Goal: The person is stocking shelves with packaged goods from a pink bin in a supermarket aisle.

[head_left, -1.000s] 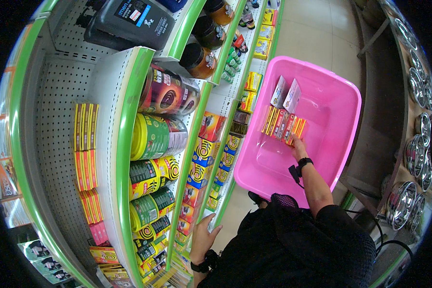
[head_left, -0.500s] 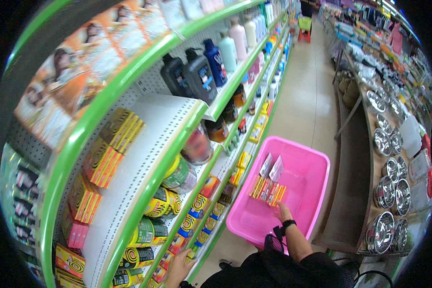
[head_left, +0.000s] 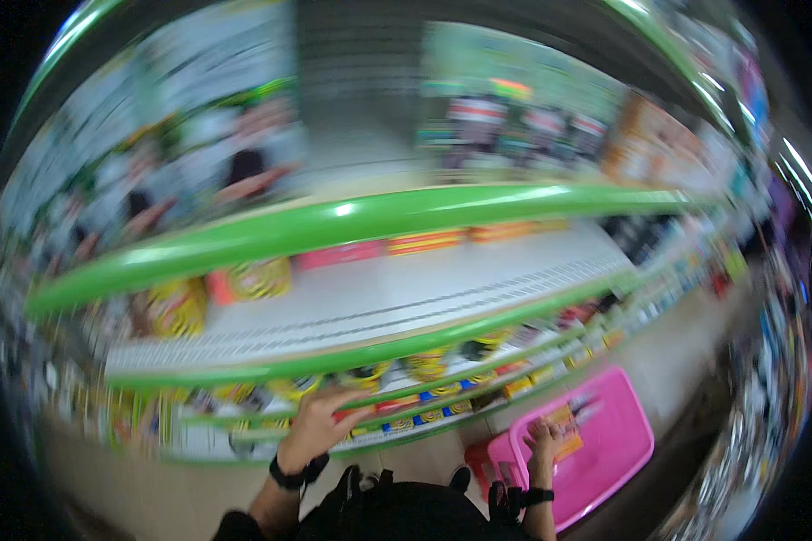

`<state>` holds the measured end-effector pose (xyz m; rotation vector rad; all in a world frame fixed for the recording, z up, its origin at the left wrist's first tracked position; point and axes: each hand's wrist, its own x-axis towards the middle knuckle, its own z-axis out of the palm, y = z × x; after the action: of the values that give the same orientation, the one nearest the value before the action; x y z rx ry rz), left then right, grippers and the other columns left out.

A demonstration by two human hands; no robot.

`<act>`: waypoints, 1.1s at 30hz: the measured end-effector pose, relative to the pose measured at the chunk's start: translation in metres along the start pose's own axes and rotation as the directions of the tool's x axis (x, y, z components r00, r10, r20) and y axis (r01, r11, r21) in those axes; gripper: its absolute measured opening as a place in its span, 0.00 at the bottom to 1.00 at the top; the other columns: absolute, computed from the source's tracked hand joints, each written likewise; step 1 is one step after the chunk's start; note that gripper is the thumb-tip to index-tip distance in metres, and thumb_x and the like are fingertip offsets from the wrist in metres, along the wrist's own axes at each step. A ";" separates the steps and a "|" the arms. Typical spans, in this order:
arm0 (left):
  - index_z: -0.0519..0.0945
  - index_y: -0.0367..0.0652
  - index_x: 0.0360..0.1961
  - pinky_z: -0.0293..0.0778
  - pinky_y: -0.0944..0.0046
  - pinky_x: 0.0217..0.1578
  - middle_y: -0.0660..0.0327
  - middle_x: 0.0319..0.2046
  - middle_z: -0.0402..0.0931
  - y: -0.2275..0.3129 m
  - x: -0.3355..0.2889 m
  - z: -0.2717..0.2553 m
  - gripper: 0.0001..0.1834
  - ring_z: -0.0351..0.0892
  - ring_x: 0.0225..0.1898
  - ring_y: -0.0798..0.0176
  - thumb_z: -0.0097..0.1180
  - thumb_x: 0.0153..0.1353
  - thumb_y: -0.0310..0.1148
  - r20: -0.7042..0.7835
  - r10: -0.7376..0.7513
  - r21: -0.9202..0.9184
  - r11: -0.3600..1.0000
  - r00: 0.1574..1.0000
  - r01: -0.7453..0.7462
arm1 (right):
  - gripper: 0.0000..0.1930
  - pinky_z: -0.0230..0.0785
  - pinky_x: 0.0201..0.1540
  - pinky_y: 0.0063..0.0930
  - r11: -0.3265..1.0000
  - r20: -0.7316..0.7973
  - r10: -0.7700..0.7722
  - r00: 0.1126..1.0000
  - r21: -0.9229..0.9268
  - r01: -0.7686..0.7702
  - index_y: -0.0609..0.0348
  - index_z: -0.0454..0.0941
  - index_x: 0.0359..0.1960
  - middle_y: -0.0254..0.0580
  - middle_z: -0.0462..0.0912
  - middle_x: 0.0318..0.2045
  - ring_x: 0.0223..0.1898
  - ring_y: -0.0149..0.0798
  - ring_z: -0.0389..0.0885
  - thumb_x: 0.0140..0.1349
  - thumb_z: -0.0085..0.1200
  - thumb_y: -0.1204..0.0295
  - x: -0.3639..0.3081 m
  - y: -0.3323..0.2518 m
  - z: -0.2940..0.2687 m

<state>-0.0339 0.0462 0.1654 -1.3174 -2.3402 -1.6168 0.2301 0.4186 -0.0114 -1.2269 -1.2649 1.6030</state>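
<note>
My left hand (head_left: pixel 318 426) is raised in front of the shelf unit, fingers apart, with nothing in it. Beyond its fingertips are lower shelves of yellow-and-black tins (head_left: pixel 427 364) and small boxes; I cannot tell whether they touch. My right hand (head_left: pixel 542 442) reaches over the near left side of a pink plastic tub (head_left: pixel 624 442), its fingers stretched out. Next to these fingers lie small orange-red boxes (head_left: pixel 565 429) inside the tub, with pale packs (head_left: pixel 586 408) behind them. The picture is smeared by motion, so contact with the boxes is unclear.
A green-edged shelf (head_left: pixel 352 216) crosses the view above my hands. Beneath it, yellow coil-printed boxes (head_left: pixel 260 278) and a pink box (head_left: pixel 341 254) line a white shelf. A red stool-like object (head_left: pixel 480 464) stands beside the tub. Blurred goods fill the right side.
My view has swung left to face the shelves. My left hand has risen more into view, fingers apart. My right hand remains at the tub by the boxes.
</note>
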 end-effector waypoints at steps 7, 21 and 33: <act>0.82 0.39 0.29 0.77 0.55 0.38 0.55 0.29 0.81 -0.003 0.024 -0.073 0.09 0.81 0.34 0.51 0.67 0.45 0.24 -0.499 0.402 0.389 0.896 0.768 -0.216 | 0.07 0.75 0.39 0.26 0.787 0.413 -0.520 0.748 -0.109 0.607 0.63 0.78 0.40 0.41 0.83 0.37 0.37 0.33 0.82 0.67 0.52 0.73 -0.080 -0.118 0.121; 0.79 0.40 0.27 0.72 0.55 0.39 0.57 0.29 0.79 -0.025 0.038 -0.065 0.10 0.77 0.34 0.53 0.67 0.48 0.33 -0.501 0.389 0.591 0.806 0.773 -0.023 | 0.09 0.74 0.45 0.39 -0.275 0.614 -0.737 -0.282 0.109 0.955 0.66 0.78 0.35 0.51 0.82 0.37 0.41 0.50 0.82 0.52 0.56 0.85 -0.152 -0.184 0.318; 0.79 0.41 0.24 0.71 0.57 0.31 0.59 0.24 0.78 -0.025 0.044 -0.064 0.08 0.77 0.27 0.55 0.67 0.48 0.32 -0.466 0.413 0.590 0.804 0.783 -0.072 | 0.02 0.66 0.22 0.30 -0.254 0.458 -0.851 -0.257 0.069 0.965 0.63 0.78 0.26 0.43 0.78 0.21 0.19 0.41 0.75 0.52 0.55 0.83 -0.143 -0.174 0.314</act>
<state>-0.1052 0.0216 0.1952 -0.8105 -1.9100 -0.9532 -0.0354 0.2446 0.2084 0.3478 -1.9680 0.1877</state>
